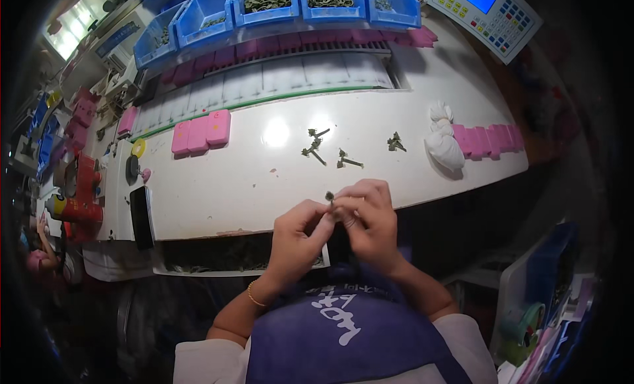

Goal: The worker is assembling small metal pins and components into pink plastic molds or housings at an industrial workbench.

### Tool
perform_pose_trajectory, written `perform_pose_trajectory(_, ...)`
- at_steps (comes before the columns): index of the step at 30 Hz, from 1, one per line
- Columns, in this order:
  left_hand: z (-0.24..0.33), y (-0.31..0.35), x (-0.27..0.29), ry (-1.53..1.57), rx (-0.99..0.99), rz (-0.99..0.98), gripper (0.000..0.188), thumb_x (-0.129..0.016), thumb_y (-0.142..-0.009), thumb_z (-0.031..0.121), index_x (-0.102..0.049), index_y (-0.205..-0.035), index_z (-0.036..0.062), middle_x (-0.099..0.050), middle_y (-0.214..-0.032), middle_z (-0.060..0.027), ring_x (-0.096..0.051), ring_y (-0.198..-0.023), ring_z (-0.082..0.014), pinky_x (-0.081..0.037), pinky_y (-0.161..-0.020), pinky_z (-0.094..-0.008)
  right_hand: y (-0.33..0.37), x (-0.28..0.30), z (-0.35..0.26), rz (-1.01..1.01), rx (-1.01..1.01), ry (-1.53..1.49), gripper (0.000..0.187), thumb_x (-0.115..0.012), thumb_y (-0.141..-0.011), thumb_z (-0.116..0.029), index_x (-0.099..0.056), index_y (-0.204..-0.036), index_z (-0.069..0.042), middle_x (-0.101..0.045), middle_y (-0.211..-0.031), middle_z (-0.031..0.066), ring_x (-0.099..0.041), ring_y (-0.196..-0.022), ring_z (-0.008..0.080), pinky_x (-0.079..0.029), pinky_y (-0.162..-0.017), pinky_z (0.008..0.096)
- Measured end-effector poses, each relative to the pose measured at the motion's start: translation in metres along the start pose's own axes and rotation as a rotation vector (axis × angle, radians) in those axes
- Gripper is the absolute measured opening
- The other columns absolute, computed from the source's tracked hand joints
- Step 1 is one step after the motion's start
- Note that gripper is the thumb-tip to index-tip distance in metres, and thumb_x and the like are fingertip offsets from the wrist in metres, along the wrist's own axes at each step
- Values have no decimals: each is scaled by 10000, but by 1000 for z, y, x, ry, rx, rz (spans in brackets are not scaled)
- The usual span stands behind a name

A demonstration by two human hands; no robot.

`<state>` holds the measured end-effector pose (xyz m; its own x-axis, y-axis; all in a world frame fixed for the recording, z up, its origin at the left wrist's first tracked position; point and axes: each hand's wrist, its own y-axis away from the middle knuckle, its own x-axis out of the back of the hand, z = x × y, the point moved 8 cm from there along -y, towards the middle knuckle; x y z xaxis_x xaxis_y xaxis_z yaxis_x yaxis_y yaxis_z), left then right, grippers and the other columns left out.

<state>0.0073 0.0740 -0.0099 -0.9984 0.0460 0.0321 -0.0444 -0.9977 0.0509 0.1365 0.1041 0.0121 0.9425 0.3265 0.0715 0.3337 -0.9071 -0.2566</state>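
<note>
Near the centre of the frame, just past the front edge of the white desk (251, 176), a small green piece (330, 197) sits at the meeting fingertips of both hands. Its dark, rounded head points to the top of the frame, and its long axis runs close to upright; the lower end is hidden by the fingers. The left hand (298, 237) pinches it with thumb and fingers closed; the right hand (371, 219), fingers curled, pinches in from the right, its exact grip partly hidden. Farther up lie similar green pieces (349, 159), the nearest with its stem pointing right and slightly down.
</note>
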Motion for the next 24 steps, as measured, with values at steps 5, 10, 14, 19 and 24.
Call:
perform_pose_trajectory(5, 1, 8, 0, -598, -140, 130, 171, -688, -882, 196, -671, -923, 31, -630, -804, -128, -618, -660, -317, -487, -602, -395, 3, -4, -20, 115, 302, 302, 161, -674, -821, 48, -671, -951, -47, -652, -1012, 76, -563, -994, 288, -470, -861, 387)
perform_pose_trajectory(10, -19, 37, 29, -713, 103, 47, 167, -692, -879, 207, -710, -878, 41, -699, -808, -129, -678, -719, -309, -527, -671, -389, -4, 13, -2, 106, 219, 297, 58, -608, -946, 22, -648, -976, -5, -659, -992, 78, -576, -965, 193, -513, -783, 302)
perform_pose_trajectory(14, -14, 45, 46, -719, 116, 133, 202, -774, -832, 196, -728, -939, 31, -708, -815, -117, -672, -666, -247, -526, -661, -330, -6, 11, 0, 106, 228, 279, 47, -616, -943, 20, -645, -972, -2, -669, -973, 77, -585, -941, 193, -514, -783, 305)
perform_pose_trajectory(19, 30, 20, 30, -239, -150, 226, 309, -825, -799, 141, -722, -1065, 21, -718, -998, -115, -678, -833, -178, -531, -724, -290, -3, 5, -3, 118, 241, 330, 81, -675, -889, 10, -642, -959, -12, -645, -918, 99, -602, -859, 281, -493, -753, 366)
perform_pose_trajectory(24, 36, -5, 8, -197, -330, 226, 287, -799, -819, 83, -716, -1083, 8, -719, -1038, -114, -662, -910, -169, -531, -767, -288, 1, 1, -16, 98, 338, 445, 192, -669, -832, 66, -617, -999, -14, -626, -922, 120, -603, -865, 315, -496, -751, 391)
